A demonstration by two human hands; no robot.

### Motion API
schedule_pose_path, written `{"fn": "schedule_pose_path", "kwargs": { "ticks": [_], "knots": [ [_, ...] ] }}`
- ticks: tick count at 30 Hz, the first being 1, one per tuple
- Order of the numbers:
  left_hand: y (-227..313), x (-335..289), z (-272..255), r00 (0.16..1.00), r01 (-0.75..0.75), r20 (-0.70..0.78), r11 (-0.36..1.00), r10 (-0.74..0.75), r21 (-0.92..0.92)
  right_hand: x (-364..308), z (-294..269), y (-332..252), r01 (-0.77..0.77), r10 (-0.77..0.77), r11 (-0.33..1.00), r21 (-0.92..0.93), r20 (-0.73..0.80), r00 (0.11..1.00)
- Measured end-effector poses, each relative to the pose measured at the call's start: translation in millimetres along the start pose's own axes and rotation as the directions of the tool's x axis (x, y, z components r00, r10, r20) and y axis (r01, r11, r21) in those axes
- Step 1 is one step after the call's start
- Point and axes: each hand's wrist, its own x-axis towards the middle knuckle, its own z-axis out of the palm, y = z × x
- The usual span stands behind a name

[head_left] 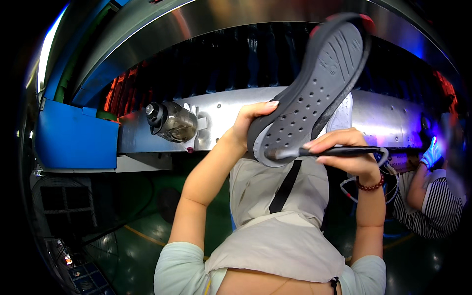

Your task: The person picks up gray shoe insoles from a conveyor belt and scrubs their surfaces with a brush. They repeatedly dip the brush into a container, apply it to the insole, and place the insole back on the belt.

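- Nearest to me is the person's pale apron (pixel 280 238), which covers the lap below the work.
- The right hand (pixel 346 147) is closed around a black-handled brush (pixel 339 151), holding it like a pen. A pale tube (pixel 382 158) loops near the handle's end; I cannot tell if it is joined.
- The left hand (pixel 253 120) grips the dark shoe sole (pixel 300 105) by its side, near the lower end.
- This sole is held up, tilted, between the person and the table (pixel 231 103). Its grey, holed face is toward us; its far end is blurred, with some red.
- The brush tip is at the lower rounded end, so the step in hand seems to be brushing this face. The next move, I judge, calls for a steady left hand and a light stroke along the edge.
- Behind the sole, a whitish piece (pixel 340 118) is partly hidden on the table.
- To the left stands a dark bottle (pixel 174 123).
- Well apart at right is a co-worker's gloved hand (pixel 431 153).
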Motion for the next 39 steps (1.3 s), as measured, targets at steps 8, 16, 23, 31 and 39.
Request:
{"fn": "schedule_pose_path", "kwargs": {
  "ticks": [8, 16, 23, 31, 39],
  "knots": [
    [1.9, -10.6, -10.6, 0.968, 0.228, -0.095, 0.971, -0.234, -0.068, 14.7, -20.5, -22.7, 0.154, -0.132, 0.985, -0.075, 0.244, 0.961],
    [1.0, -19.5, -9.9, 0.926, 0.332, -0.206, 0.943, -0.317, 0.038, 22.6, -31.1, -33.9, 0.132, -0.067, 0.986, -0.103, 0.482, 0.874],
    [7.9, -36.6, -12.4, 0.906, 0.334, -0.335, 0.922, -0.258, 0.194, 16.7, -39.3, -35.6, 0.067, 0.036, 0.979, -0.195, 0.481, 0.876],
    [18.2, -44.8, -11.1, 0.821, 0.277, -0.543, 0.955, -0.176, 0.110, -6.2, -41.3, -21.5, -0.049, 0.087, 0.991, -0.123, 0.334, 0.939],
    [33.4, -50.6, -38.7, 0.836, 0.067, -0.548, 0.987, 0.026, 0.148, -19.8, -34.5, -25.9, -0.007, 0.043, 0.978, -0.210, 0.171, 0.984]
  ]
}}
